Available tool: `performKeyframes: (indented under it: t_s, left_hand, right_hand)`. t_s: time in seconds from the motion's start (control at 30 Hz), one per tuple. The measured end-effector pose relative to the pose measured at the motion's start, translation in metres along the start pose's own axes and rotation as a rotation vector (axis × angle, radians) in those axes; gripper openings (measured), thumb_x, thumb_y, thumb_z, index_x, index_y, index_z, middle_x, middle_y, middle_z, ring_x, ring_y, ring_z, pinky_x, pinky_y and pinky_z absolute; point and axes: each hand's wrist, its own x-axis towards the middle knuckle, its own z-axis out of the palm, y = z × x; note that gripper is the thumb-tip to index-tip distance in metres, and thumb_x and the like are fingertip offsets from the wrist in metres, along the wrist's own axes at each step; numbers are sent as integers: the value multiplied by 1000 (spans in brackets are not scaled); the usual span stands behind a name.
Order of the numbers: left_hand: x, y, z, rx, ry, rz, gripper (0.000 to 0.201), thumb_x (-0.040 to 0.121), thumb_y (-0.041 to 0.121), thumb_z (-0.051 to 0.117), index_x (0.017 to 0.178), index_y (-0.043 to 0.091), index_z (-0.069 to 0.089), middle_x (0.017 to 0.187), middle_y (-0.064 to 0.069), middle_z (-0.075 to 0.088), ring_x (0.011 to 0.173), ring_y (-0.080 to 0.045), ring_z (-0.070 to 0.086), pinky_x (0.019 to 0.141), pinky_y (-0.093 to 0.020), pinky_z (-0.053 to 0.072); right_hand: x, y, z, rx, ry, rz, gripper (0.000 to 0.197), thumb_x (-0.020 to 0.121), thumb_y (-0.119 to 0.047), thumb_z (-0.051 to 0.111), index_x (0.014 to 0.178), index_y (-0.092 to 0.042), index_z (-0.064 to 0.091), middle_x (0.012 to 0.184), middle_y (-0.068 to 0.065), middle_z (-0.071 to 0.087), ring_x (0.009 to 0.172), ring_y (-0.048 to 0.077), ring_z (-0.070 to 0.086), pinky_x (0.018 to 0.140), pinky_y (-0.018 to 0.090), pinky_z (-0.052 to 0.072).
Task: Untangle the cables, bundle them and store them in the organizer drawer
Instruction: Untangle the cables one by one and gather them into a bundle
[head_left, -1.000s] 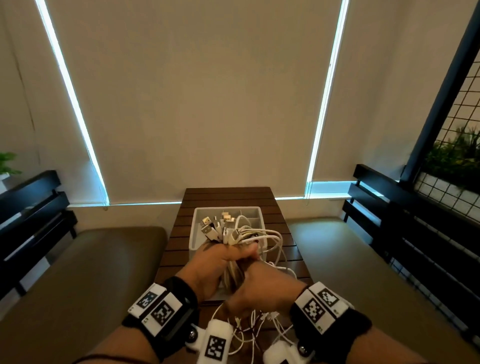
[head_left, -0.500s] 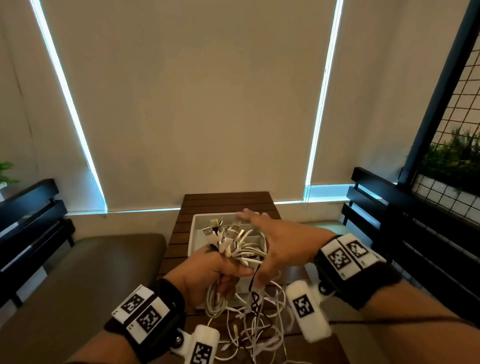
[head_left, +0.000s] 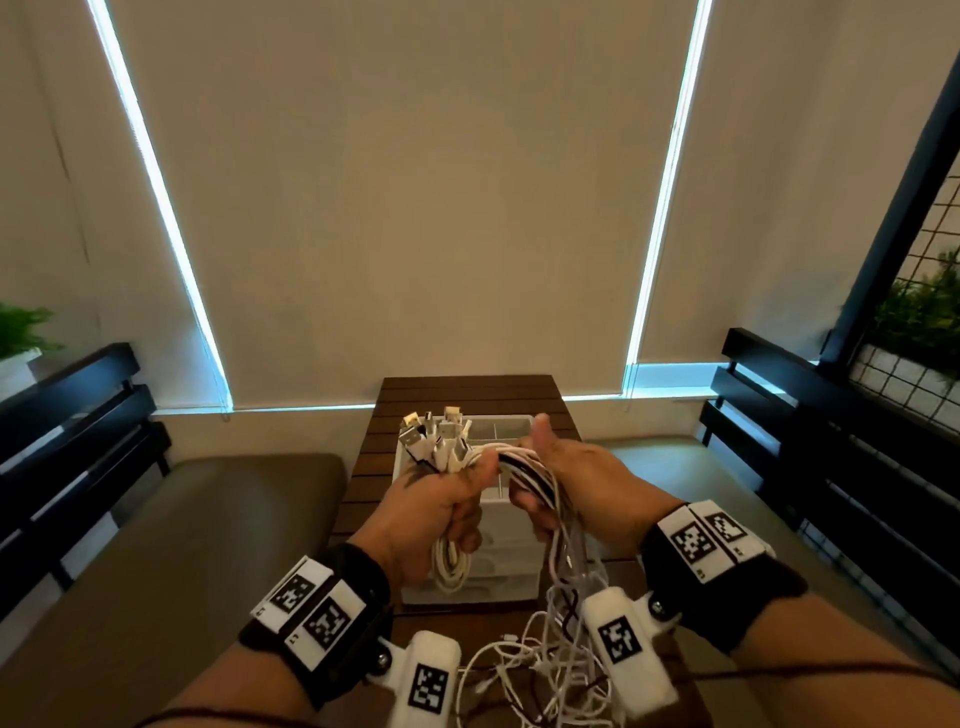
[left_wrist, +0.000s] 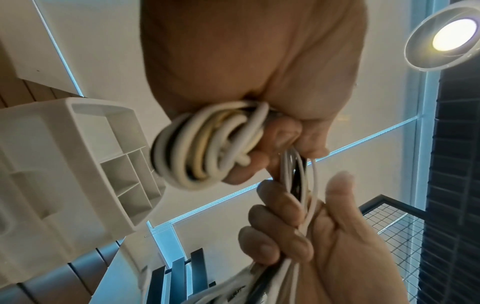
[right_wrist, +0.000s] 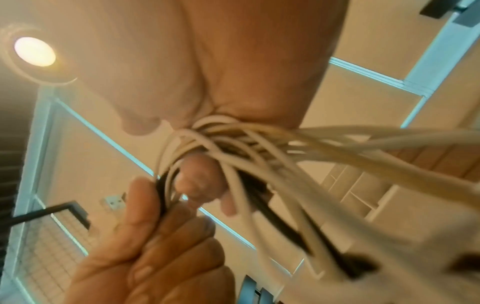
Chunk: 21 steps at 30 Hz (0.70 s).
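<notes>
The organizer (head_left: 511, 525) stands on the table (head_left: 467, 392); its open top compartments (left_wrist: 122, 172) look empty. The left hand (head_left: 434, 512) grips the coiled cables (head_left: 452, 449) above it, plugs up. The right hand (head_left: 576, 480) curls around the loose strands, which hang to the table. The drawers are mostly hidden.

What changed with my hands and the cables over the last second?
The right hand let go, swung out open over the organizer, then came back and now grips the trailing cables beside the left hand. The left hand kept gripping the bundle, plugs pointing up. Loose cable stays heaped on the table.
</notes>
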Motion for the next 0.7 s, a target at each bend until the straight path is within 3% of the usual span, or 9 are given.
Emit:
performKeyframes:
  t_s: [0.07,0.1,0.23,0.3,0.4,0.53,0.67,0.7]
  left_hand:
    - [1,-2,0,3,16,3,24,83,33,66,66,16,66,46,2,32,38,-10,30,44,-23,32]
    - [1,-4,1,-2,24,-5,28,83,34,66,61,18,62,47,2,32,38,-11,30,44,-24,31]
    - [3,-11,6,-32,36,-81,32,84,44,66,68,18,58,50,3,32,39,-11,30,43,-24,32]
    - [2,-10,10,-3,13,-111,34,85,48,64,71,18,58,51,3,33,40,-11,30,42,-24,32]
    - [2,-10,17,-2,13,-125,37,78,52,66,71,17,59,52,2,34,40,-11,32,41,-22,34]
    - [4,-15,26,-34,42,-99,39,77,49,66,75,10,64,56,-4,43,40,-12,39,39,-22,38]
    - [5,-19,28,9,43,-40,43,76,48,64,98,11,66,69,-6,58,58,-17,52,41,-23,39]
    - [5,-20,28,21,36,-32,45,76,49,64,99,12,66,70,-6,59,61,-18,54,43,-23,40]
  right_hand:
    - [-1,1,-1,41,5,67,57,94,-52,37,103,-2,64,66,6,53,55,17,50,57,30,48]
    - [0,2,1,15,14,67,54,98,-47,36,101,1,61,63,4,52,54,17,48,57,29,46]
    - [6,6,7,-180,181,-38,42,102,-39,33,85,-10,57,52,-9,43,46,11,35,45,24,31]
    - [8,8,10,-219,248,-104,39,102,-37,33,89,-13,60,51,-10,43,44,7,35,42,23,30]
    - [8,15,20,-94,294,-153,38,102,-36,34,95,-11,62,51,-11,42,44,7,33,42,24,28]
    - [7,26,31,-82,357,-210,40,100,-41,34,97,-14,62,54,-10,49,48,8,44,45,23,37]
    - [3,25,28,-111,327,-179,40,101,-38,32,107,-14,64,67,-10,63,58,0,59,54,16,45]
    - [3,24,27,-113,321,-164,39,101,-38,33,109,-16,65,71,-7,66,63,4,62,57,19,49]
